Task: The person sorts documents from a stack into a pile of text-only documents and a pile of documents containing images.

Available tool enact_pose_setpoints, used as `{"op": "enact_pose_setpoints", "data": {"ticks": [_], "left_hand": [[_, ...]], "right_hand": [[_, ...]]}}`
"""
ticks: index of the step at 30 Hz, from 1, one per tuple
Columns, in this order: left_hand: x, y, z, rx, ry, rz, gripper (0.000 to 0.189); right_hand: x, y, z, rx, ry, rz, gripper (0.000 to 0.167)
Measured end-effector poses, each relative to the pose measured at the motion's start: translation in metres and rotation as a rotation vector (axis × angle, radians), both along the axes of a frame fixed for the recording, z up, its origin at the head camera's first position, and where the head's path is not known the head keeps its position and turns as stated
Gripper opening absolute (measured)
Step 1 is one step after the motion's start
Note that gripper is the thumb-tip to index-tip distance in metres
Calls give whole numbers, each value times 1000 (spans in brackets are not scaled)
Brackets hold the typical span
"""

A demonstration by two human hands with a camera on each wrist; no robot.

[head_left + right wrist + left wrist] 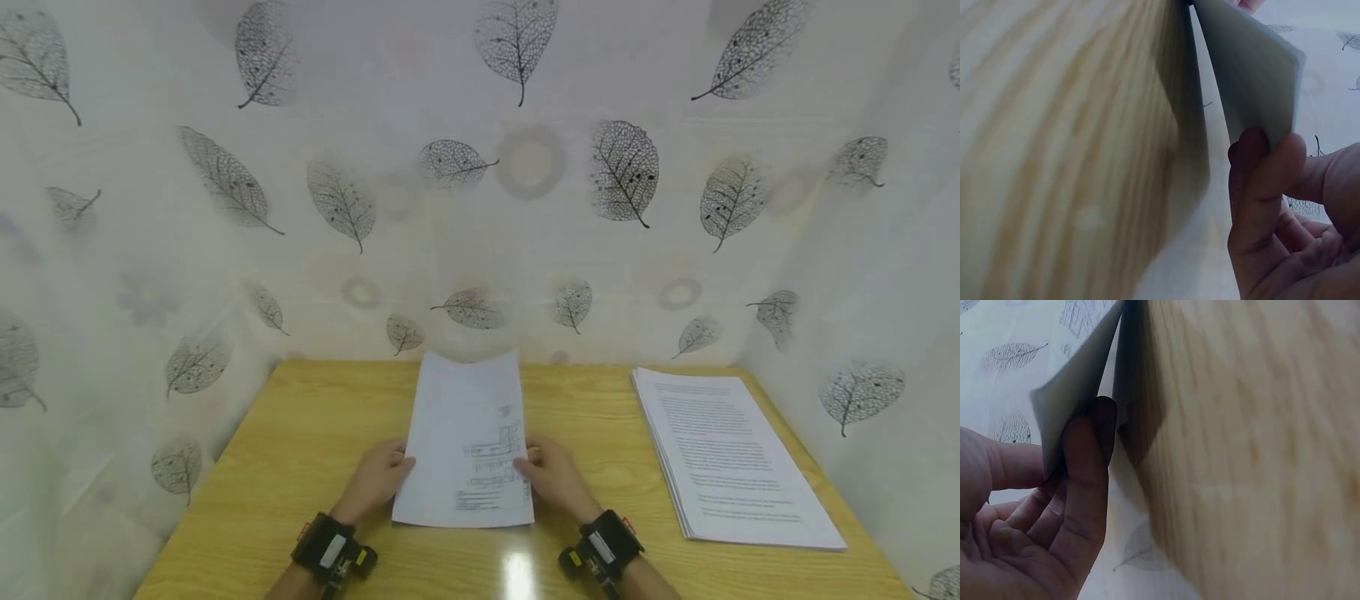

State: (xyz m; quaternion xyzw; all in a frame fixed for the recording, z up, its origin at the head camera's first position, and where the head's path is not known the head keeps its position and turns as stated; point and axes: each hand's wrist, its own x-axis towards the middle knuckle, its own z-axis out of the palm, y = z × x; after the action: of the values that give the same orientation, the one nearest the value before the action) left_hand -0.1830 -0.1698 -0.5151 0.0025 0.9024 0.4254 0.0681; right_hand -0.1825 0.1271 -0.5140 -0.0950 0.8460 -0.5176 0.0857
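Left hand [378,477] and right hand [555,477] pinched the paper [450,433], seemingly light and bendable, sensibly by its opposite side edges.

two paper stacks [450,417] [735,467], seemingly; one table [585,417]; two wrist straps [324,546] [611,542].

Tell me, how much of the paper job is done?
Looks done: the paper with the drawing is picked up, its held sides off the table. In hand: the left grip and right grip pinch its opposite sides. Left, probably: putting it down, since neither grip has let go yet. The printed stack on the right is touched by neither; I can't tell whether it's finished.
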Motion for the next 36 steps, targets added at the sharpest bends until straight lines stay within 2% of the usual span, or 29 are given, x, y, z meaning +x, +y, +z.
{"op": "enact_pose_setpoints", "data": {"ticks": [6, 14, 18, 26, 36], "left_hand": [[1, -13, 2, -23, 18, 39, 14], [2, -32, 3, -84, 16, 82, 22], [3, -44, 5, -126, 22, 91, 26], [6, -72, 11, -196, -21, 113, 26], [11, -92, 14, -240, -53, 141, 25]], "right_hand": [[-4, -15, 1, 52, 5, 34, 29], [-7, -34, 0, 151, 130, 107, 30], [-10, -47, 3, 164, 149, 134, 27], [-17, -76, 10, 303, 142, 222, 23], [-15, -102, 23, 286, 60, 248, 29]]}}
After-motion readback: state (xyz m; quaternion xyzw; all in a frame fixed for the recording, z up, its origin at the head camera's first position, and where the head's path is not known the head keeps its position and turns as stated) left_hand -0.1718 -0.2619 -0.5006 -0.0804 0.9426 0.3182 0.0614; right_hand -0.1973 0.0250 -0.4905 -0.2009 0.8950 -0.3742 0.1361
